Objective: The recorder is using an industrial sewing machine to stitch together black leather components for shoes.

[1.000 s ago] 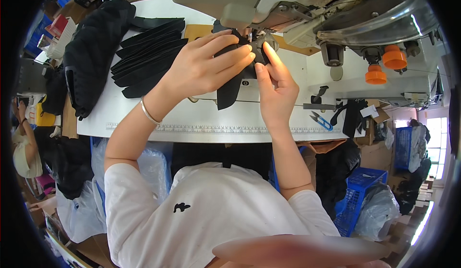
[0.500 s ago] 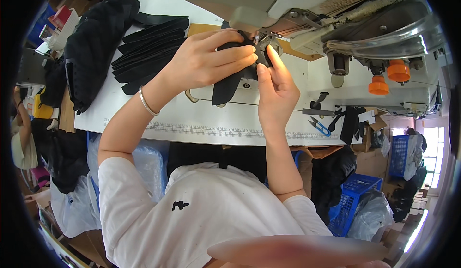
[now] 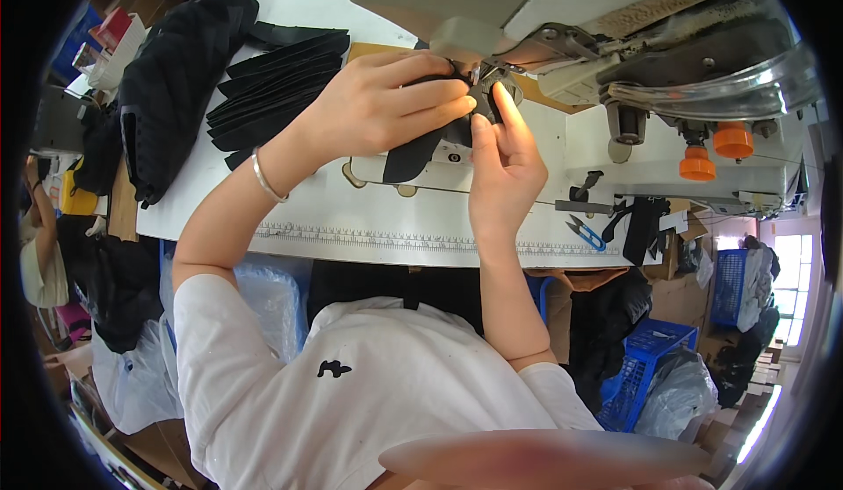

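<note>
A black fabric piece (image 3: 411,158) lies under the needle area of the sewing machine (image 3: 439,3), its lower end hanging toward me over the machine bed. My left hand (image 3: 378,104) rests over it from the left, fingers closed together and pressing the cloth near the needle. On the right, my right hand (image 3: 509,161) pinches the fabric's edge between thumb and forefinger, the other fingers curled in. The cloth right at the needle is partly covered by my fingers.
Left of my hands lies a fanned stack of black fabric pieces (image 3: 272,86), beside a large black fabric bundle (image 3: 180,86). Blue thread snips (image 3: 587,233) and black strips (image 3: 645,226) lie on the right of the white table (image 3: 369,218). A person (image 3: 46,244) is at the far left.
My hands keep their hold at the needle with only small shifts. The fabric's hanging end has swung slightly to the left, and my left forearm has shifted slightly left.
</note>
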A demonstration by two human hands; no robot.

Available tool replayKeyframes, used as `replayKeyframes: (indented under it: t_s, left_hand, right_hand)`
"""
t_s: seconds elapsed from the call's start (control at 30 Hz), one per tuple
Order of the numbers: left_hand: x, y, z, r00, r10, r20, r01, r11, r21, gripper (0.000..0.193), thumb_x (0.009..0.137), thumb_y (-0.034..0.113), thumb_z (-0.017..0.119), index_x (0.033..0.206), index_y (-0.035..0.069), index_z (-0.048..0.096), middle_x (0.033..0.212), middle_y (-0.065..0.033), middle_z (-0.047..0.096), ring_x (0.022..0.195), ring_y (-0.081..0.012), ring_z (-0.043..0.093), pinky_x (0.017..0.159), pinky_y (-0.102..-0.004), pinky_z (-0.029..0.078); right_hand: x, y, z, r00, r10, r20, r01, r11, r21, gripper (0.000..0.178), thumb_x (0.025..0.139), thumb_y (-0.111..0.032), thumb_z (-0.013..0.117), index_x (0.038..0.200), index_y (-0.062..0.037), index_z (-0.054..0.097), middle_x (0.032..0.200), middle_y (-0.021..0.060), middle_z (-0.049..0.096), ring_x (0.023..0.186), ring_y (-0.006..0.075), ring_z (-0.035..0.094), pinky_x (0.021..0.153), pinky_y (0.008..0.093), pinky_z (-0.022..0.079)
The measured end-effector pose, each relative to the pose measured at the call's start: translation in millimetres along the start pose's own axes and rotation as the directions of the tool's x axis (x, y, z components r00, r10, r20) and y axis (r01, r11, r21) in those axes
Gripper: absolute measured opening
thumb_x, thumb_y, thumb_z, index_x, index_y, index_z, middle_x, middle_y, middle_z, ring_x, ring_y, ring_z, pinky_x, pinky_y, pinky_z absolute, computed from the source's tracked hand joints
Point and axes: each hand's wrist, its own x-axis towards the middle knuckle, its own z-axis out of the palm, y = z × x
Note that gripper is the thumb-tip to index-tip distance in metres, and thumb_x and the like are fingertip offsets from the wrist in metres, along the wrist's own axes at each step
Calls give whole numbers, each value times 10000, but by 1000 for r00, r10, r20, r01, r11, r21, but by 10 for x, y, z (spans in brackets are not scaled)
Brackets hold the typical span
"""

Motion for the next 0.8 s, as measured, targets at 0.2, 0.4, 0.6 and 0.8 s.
replayKeyframes:
  t_s: [0.2,0.4,0.6,0.8]
  left_hand:
    - [203,339,-436,921,-280,272,342,914,-218,468,789,70,712,1249,-3,668,1196,-118,666,1081,-284,665,865,-361,577]
    - [335,599,-23,858,-467,215,463,883,70,418,738,37,725,1147,-41,688,1051,-110,649,986,-264,672,765,-333,591]
    - [254,595,190,942,-292,-164,325,915,239,260,656,52,719,905,-17,690,874,-75,592,889,-233,668,769,-347,619]
    - [215,587,233,950,-260,-174,300,918,261,280,656,58,717,918,-38,703,915,-96,626,952,-257,688,852,-390,632]
  right_hand:
    - [-21,165,-11,999,-21,33,19,998,65,503,998,-7,649,1491,-19,548,832,-33,646,745,38,577,705,209,499]
    - [-5,174,0,998,0,64,-12,982,189,539,980,-1,679,1498,-55,542,843,4,675,767,58,605,744,233,527]
    - [-45,151,46,999,-5,50,-2,988,157,559,984,22,660,1520,-42,514,862,2,684,769,51,597,737,224,520]
    - [-61,129,76,1000,-2,23,-2,984,177,546,985,22,658,1511,-26,522,860,6,694,765,47,591,742,225,520]
